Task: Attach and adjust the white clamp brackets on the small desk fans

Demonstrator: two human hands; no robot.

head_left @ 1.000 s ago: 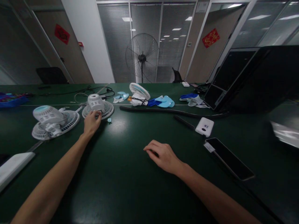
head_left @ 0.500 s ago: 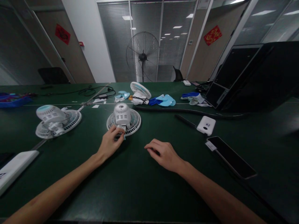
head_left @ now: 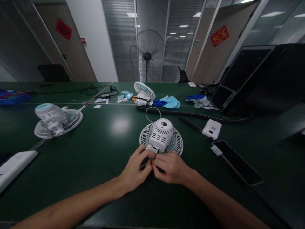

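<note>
A white fan head lies grille down on the green table, its rounded motor housing facing up. A thin cable loop rises behind it. My left hand pinches the small bracket part at the near end of the housing. Right beside it, my right hand has its fingers closed at the same near end, fingertips touching or almost touching those of my left hand. What the right fingertips grip is too small and hidden to make out.
Another fan head lies at the left. Behind stand a small fan and light blue blades. A white power bank and a phone lie right; a white box sits near left.
The fan head has moved right, with my left hand still at its near end. My right hand has come to it and closed beside the left. A cable loop now shows behind the housing.
</note>
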